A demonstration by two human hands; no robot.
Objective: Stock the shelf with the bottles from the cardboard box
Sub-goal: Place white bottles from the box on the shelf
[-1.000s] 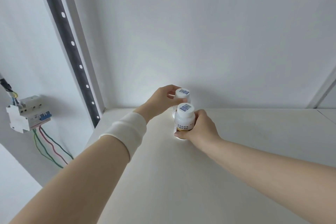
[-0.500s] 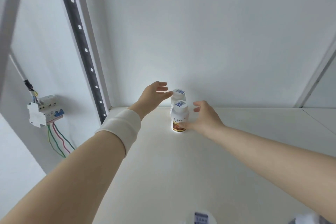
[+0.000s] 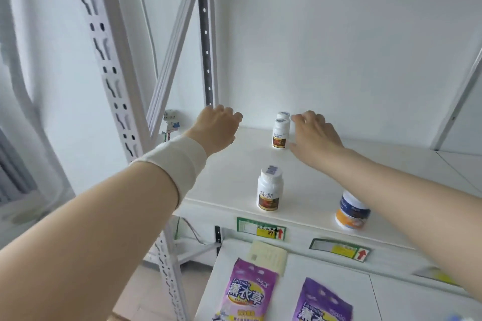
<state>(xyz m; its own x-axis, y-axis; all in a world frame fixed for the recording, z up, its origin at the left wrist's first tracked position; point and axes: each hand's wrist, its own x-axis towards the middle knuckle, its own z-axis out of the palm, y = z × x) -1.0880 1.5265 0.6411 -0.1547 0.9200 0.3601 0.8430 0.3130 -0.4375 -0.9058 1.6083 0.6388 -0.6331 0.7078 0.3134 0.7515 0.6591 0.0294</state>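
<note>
The white shelf (image 3: 339,164) filled most of the view, its board running from the back wall to a front edge. A perforated upright post (image 3: 109,65) stood at its left end. Both bare arms reached over the board, the left one with a white wrap (image 3: 172,161) round the wrist.

The left hand (image 3: 219,128) hung above the back left corner with its fingers loosely curled downward, holding nothing and well apart from the bottles. The right hand (image 3: 315,135) lay just beside the rear bottles with its fingers relaxed and slightly spread. Whether a fingertip or the thumb touched them could not be told.

On the lower shelf lay two purple lavender bags (image 3: 247,292) and a pale card (image 3: 268,255). A blue and orange jar (image 3: 352,212) stood near the front edge, partly hidden under the right forearm.

Three white bottles stood upright on the board. The front bottle (image 3: 270,190) was near the front edge. The middle bottle (image 3: 281,135) stood farther back, and the back bottle (image 3: 283,114) was right behind it near the wall.

Two green-framed labels (image 3: 260,229) were fixed below the front edge, and a small breaker (image 3: 172,122) sat on the wall to the left
</note>
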